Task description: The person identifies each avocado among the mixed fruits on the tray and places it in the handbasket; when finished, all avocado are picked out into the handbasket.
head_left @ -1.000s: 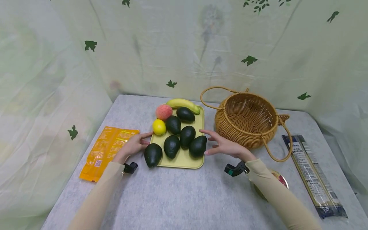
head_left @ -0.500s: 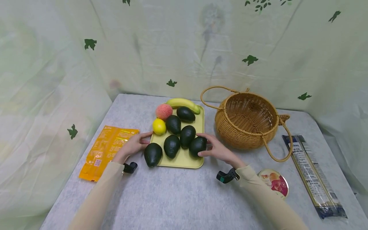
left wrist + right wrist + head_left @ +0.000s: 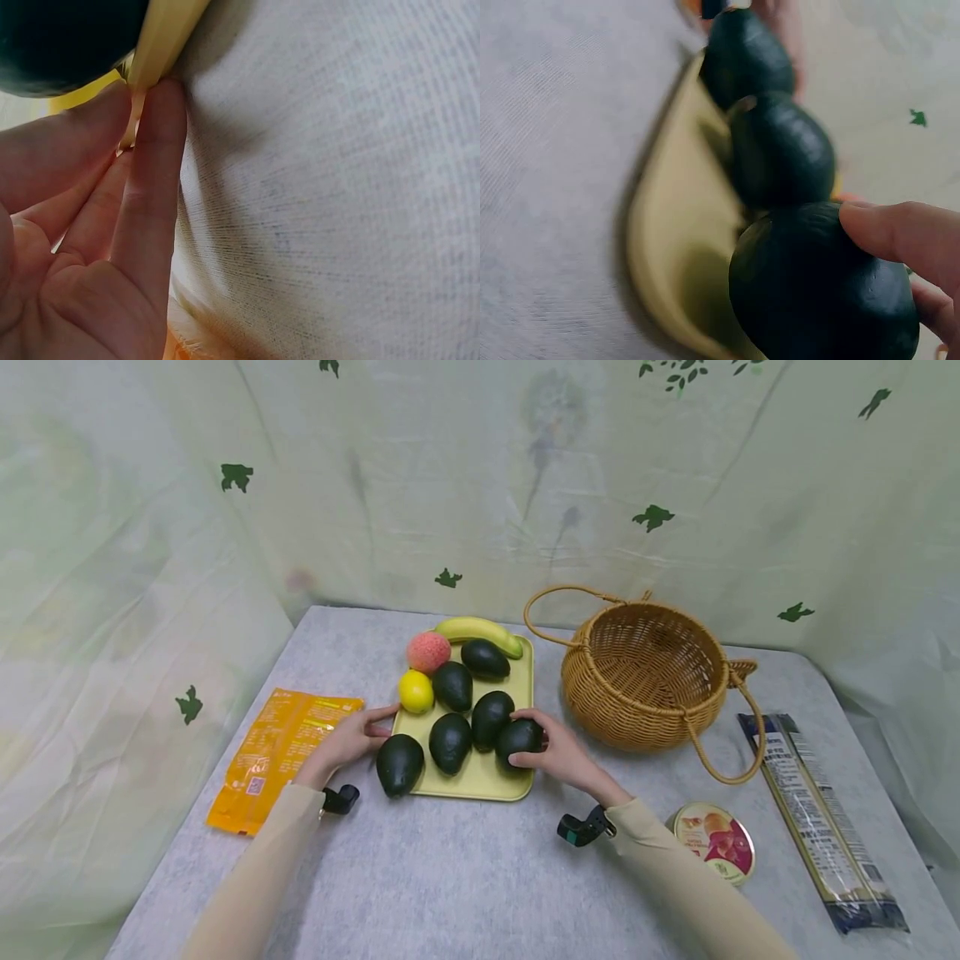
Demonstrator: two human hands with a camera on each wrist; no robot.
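Note:
My left hand [image 3: 351, 745] is at the left side of the yellow tray [image 3: 480, 785]. The left wrist view shows its thumb and fingers pinching the tray rim [image 3: 163, 41]. At the tray's right side, my right hand [image 3: 561, 752] grips a dark green avocado [image 3: 517, 747], thumb on the near side and fingers on the far side. That avocado [image 3: 817, 292] fills the front of the right wrist view. Several more avocados lie on the tray, one [image 3: 400, 765] over its near left corner. A lemon [image 3: 416, 692], a pink-red round fruit [image 3: 428, 652] and a banana [image 3: 477, 632] lie farther back.
A wicker basket [image 3: 581, 697] with raised handles stands right of the tray. An orange packet [image 3: 277, 760] lies to the left. A round tin [image 3: 716, 843] sits near my right sleeve, and a long clear-and-blue packet [image 3: 821, 827] lies at the far right.
My right hand has moved left from beside the avocado and taken hold of it. My right forearm has uncovered the round tin. The left hand stays at the tray rim.

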